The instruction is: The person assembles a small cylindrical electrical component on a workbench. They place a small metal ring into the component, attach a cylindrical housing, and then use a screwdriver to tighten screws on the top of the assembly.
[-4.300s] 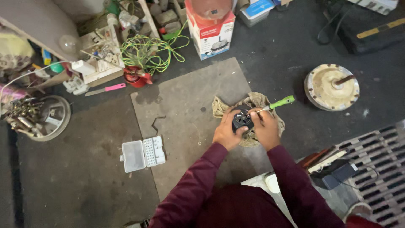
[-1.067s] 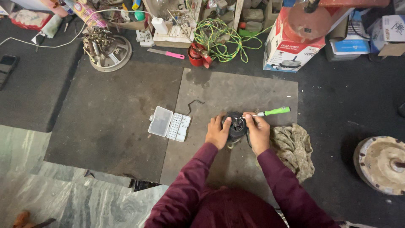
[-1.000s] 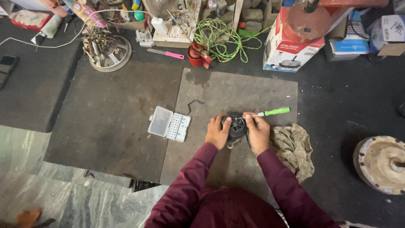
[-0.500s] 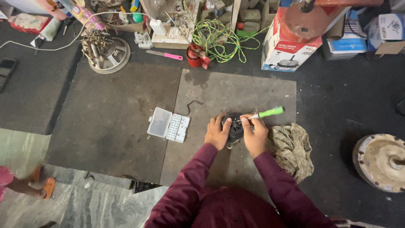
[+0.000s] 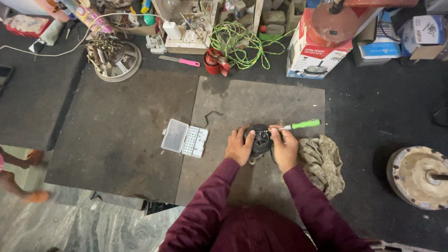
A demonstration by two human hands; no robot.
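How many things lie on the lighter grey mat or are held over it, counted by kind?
Black round part, held by left hand: 1
Green-handled screwdriver, in right hand: 1
Open clear plastic box: 1
Bent wire piece: 1
Total: 4

Person, head-camera view: upper garment and both bare hands.

One long-sleeved maroon top of soft, matte knit-like fabric, plain, with no visible print, buttons or zip. The two sleeves run full length and end at the wrists in plain, close-fitting hems without contrasting trim. Light creases and folds show along both forearms and at the elbows. The chest and lap area at the lower edge of the view appears in the same dark maroon, slightly deeper in shade. The left hand [image 5: 239,147] and the right hand [image 5: 283,148] are uncovered: no gloves. Any ring, watch or wristband is too small to make out.
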